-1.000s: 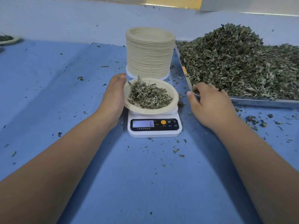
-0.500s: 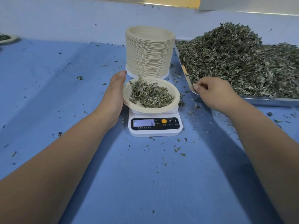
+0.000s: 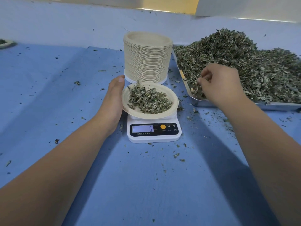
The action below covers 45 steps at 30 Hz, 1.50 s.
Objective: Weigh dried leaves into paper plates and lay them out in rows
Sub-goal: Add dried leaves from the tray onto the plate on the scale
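A paper plate (image 3: 173, 106) with a small heap of dried leaves (image 3: 149, 100) rests on a white digital scale (image 3: 154, 131) whose display reads 6. My left hand (image 3: 114, 98) cups the plate's left rim, fingers under its edge. My right hand (image 3: 218, 84) reaches into the near-left corner of a metal tray (image 3: 202, 103) piled with dried leaves (image 3: 254, 62); its fingers are curled, pinching at the leaves. A tall stack of paper plates (image 3: 147, 56) stands just behind the scale.
A blue cloth (image 3: 48, 95) covers the table, strewn with leaf crumbs. A filled plate (image 3: 5, 44) sits at the far left edge. A pale wall runs along the back.
My right hand has moved from beside the scale up and right into the tray's leaf pile. My left hand stays on the plate's rim; the scale still reads 6.
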{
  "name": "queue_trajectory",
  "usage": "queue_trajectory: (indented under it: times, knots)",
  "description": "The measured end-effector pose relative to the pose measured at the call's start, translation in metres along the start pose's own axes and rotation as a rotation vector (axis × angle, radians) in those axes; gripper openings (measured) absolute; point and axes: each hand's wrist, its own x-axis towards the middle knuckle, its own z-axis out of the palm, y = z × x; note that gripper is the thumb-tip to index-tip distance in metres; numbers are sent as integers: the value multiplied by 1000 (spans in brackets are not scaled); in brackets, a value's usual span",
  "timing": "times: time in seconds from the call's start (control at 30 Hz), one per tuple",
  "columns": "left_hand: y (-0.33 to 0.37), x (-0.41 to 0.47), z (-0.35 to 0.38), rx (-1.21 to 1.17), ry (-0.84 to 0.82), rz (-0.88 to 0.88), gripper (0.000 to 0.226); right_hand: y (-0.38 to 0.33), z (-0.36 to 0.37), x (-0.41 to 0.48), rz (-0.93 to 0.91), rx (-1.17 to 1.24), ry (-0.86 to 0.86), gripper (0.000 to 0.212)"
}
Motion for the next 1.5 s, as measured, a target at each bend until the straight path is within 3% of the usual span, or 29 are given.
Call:
queue_trajectory:
  times: [0.13,0.27,0.43,0.6,0.7,0.8,0.97,1.1,1.2,1.27,1.37,1.5]
  knots:
    - [-1,0,1,9,12,-4,25,-33,-5,-2,-37,216,75,9]
    - [1,0,0,-4,8,-24,34,-73,0,-9,-154,407,39,9]
    - [2,-1,1,-17,22,-29,42,-91,15,-15,-322,144,-246,22]
    - [2,-2,2,3,22,5,34,-82,17,-25,-348,176,-281,33]
    - [4,-3,3,37,20,4,31,-85,17,-35,-450,-85,-276,53]
    - [5,-5,3,54,20,2,35,-87,16,-36,-404,-154,-289,56]
    - [5,-6,1,85,20,23,37,-74,10,-43,-359,23,-181,43]
    - [4,-5,1,102,17,10,42,-41,4,-61,-236,31,-68,20]
    - [4,-5,1,110,27,10,51,-24,4,-74,-111,4,-134,14]
    - [4,-4,0,109,35,2,54,-18,6,-79,-86,-55,-191,21]
    - [4,-4,0,76,47,-7,52,-16,11,-81,-70,-161,-303,34]
    - [3,-4,0,73,43,-2,47,-17,16,-80,-50,-176,-391,30]
